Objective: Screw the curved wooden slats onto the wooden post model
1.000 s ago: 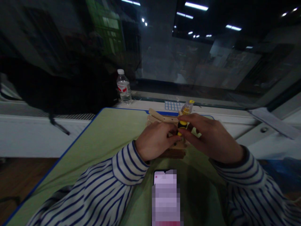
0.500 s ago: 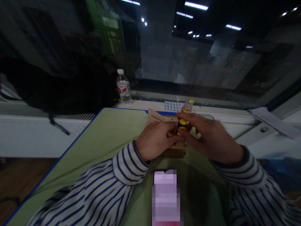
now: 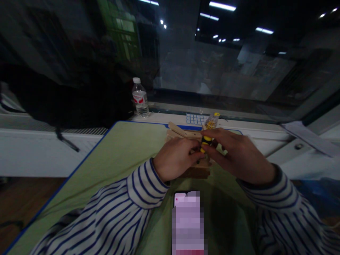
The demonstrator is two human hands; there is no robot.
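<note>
Between the thumb and fingers of my right hand (image 3: 233, 150) is a short yellow-and-black screwdriver (image 3: 206, 140), held by its stubby handle over some wooden pieces. My left hand (image 3: 177, 156) is closed, thumb and fingers pinched together right beside the screwdriver's lower end. What those left fingertips grip is hidden. Under and behind both hands sits a stack of light wooden parts (image 3: 192, 135), some with small dark holes. A darker wooden block (image 3: 196, 173) shows below my left hand.
A phone (image 3: 186, 223) with a blurred screen lies on the green table (image 3: 127, 145) nearest me. On the sill stand a water bottle (image 3: 140, 99) and a clear container with a yellow cap (image 3: 212, 120), near a blue grid sheet (image 3: 194, 118). A black bag (image 3: 87, 95) rests left.
My right fingers and the screwdriver handle have shifted very slightly, the handle's yellow and black parts now sitting at a different angle. My left hand stays in place.
</note>
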